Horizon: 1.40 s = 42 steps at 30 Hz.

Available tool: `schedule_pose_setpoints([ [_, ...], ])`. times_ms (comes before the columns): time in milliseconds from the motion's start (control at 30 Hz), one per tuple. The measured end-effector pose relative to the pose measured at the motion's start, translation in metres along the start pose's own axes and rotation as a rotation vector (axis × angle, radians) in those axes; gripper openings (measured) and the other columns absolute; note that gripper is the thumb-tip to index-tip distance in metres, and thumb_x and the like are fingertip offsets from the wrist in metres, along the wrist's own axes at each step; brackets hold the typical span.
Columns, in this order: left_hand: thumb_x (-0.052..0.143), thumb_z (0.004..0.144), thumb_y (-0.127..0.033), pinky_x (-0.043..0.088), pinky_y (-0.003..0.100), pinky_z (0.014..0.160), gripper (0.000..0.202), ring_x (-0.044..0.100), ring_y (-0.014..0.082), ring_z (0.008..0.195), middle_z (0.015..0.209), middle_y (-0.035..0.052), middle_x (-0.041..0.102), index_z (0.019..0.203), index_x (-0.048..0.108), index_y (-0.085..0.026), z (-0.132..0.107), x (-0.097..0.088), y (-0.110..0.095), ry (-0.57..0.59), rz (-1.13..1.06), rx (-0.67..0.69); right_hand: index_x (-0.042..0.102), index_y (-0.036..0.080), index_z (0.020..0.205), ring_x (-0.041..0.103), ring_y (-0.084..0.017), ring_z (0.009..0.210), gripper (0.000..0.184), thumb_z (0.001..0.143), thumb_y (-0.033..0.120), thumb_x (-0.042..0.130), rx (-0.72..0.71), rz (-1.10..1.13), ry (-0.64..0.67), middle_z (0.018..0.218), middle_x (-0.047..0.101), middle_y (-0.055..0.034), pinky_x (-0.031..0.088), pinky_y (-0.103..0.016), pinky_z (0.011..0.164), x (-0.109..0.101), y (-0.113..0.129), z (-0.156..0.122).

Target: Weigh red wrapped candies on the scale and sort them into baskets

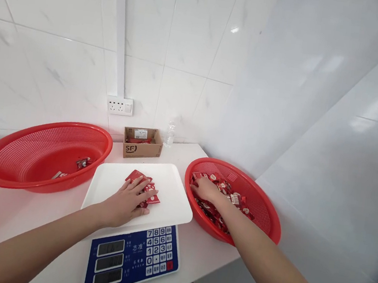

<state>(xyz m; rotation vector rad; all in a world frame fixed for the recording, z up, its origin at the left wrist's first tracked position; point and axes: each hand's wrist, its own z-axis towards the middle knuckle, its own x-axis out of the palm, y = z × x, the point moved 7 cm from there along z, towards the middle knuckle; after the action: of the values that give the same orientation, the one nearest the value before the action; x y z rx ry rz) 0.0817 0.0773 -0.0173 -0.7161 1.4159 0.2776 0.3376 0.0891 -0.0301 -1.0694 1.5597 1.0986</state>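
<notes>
Head view: left hand (128, 201) rests open on red packets (152, 198) atop scale tray (173, 181); right hand (205, 189) in basket (263, 209), grip unclear.

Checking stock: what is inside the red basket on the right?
The right basket holds a loose pile of red packets. The right hand reaches in and lies on them; whatever lies beneath it is covered.

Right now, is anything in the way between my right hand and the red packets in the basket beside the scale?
Nothing visible: the right hand lies directly on the red packets inside the right basket.
</notes>
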Motion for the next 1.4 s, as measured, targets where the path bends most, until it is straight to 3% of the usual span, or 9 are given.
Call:
schedule_pose_setpoints([
  [167,0.04,0.089,-0.048,0.017,0.056,0.108,0.053,0.007,0.0321,0.139,0.152,0.0057,0.015,0.14,0.031,-0.033,-0.005,-0.002,0.003,0.08,0.001,-0.034,0.055,0.018,0.113,0.059,-0.018,0.094,0.029,0.088,0.034,0.052,0.1,0.025,-0.003,0.114,0.057,-0.0072,0.05,-0.038,0.08,0.002,-0.012,0.008],
  [333,0.043,0.089,-0.045,0.014,0.051,0.111,0.056,0.007,0.0273,0.14,0.153,0.0015,0.01,0.141,0.027,-0.035,-0.009,-0.005,0.008,0.098,-0.036,-0.021,0.059,0.017,0.099,0.059,-0.017,0.089,0.023,0.09,0.033,0.046,0.062,0.14,-0.166,0.101,0.062,-0.006,0.047,-0.037,0.08,-0.044,-0.022,-0.007],
  [433,0.045,0.087,-0.046,0.013,0.047,0.112,0.07,0.006,0.025,0.14,0.153,0.0054,0.011,0.146,0.012,-0.025,-0.01,-0.008,0.011,0.077,-0.08,-0.065,0.06,0.018,0.09,0.06,-0.018,0.083,0.027,0.091,0.03,0.036,-0.078,0.27,-0.214,0.089,0.065,-0.0041,0.046,-0.032,0.077,-0.063,0.0,-0.022],
  [567,0.045,0.085,-0.052,0.015,0.046,0.112,0.08,0.004,0.0261,0.14,0.153,0.0095,0.008,0.146,0.006,-0.019,-0.011,-0.013,0.014,0.046,-0.133,-0.11,0.061,0.019,0.1,0.063,-0.016,0.078,0.027,0.087,0.03,0.041,-0.257,0.435,-0.149,0.091,0.068,-0.003,0.049,-0.029,0.071,-0.054,0.051,-0.032],
  [767,0.041,0.085,-0.058,0.011,0.052,0.111,0.075,0.0,0.0273,0.14,0.154,0.0067,0.007,0.145,0.007,-0.029,-0.023,-0.011,0.023,0.063,-0.126,-0.118,0.05,0.022,0.126,0.06,-0.018,0.098,0.042,0.084,0.025,0.048,-0.419,0.521,-0.125,0.129,0.053,-0.008,0.046,-0.036,0.089,-0.018,0.108,-0.038],
  [1033,0.035,0.086,-0.06,0.01,0.053,0.111,0.065,0.001,0.0285,0.14,0.154,0.0075,0.007,0.143,0.02,-0.032,-0.024,-0.008,0.022,0.101,-0.098,-0.061,0.054,0.024,0.12,0.051,-0.016,0.115,0.04,0.081,0.014,0.045,-0.599,0.594,-0.1,0.124,0.057,-0.004,0.04,-0.035,0.1,-0.006,0.149,-0.055],
  [1133,0.034,0.085,-0.062,0.013,0.051,0.111,0.067,0.005,0.0281,0.14,0.153,0.0085,0.013,0.142,0.024,-0.029,-0.02,-0.015,0.02,0.039,-0.127,-0.044,0.052,0.024,0.122,0.048,-0.017,0.119,0.037,0.086,0.025,0.045,-0.576,0.644,-0.174,0.128,0.054,-0.0043,0.039,-0.037,0.102,-0.01,0.135,-0.062],
  [1233,0.033,0.085,-0.064,0.012,0.05,0.112,0.07,0.002,0.0271,0.14,0.153,0.0087,0.015,0.143,0.023,-0.026,-0.015,-0.019,0.018,0.0,-0.129,-0.067,0.052,0.024,0.122,0.046,-0.021,0.122,0.039,0.086,0.037,0.046,-0.454,0.641,-0.293,0.131,0.052,-0.0062,0.037,-0.042,0.103,-0.011,0.101,-0.073],
  [1400,0.029,0.084,-0.067,0.009,0.055,0.109,0.073,-0.002,0.0312,0.139,0.153,0.0115,0.011,0.144,0.019,-0.026,0.004,-0.01,0.008,0.091,-0.103,-0.076,0.054,0.02,0.121,0.047,-0.024,0.122,0.044,0.086,0.044,0.042,-0.207,0.554,-0.411,0.129,0.054,-0.0097,0.037,-0.044,0.103,0.0,0.043,-0.09],
])
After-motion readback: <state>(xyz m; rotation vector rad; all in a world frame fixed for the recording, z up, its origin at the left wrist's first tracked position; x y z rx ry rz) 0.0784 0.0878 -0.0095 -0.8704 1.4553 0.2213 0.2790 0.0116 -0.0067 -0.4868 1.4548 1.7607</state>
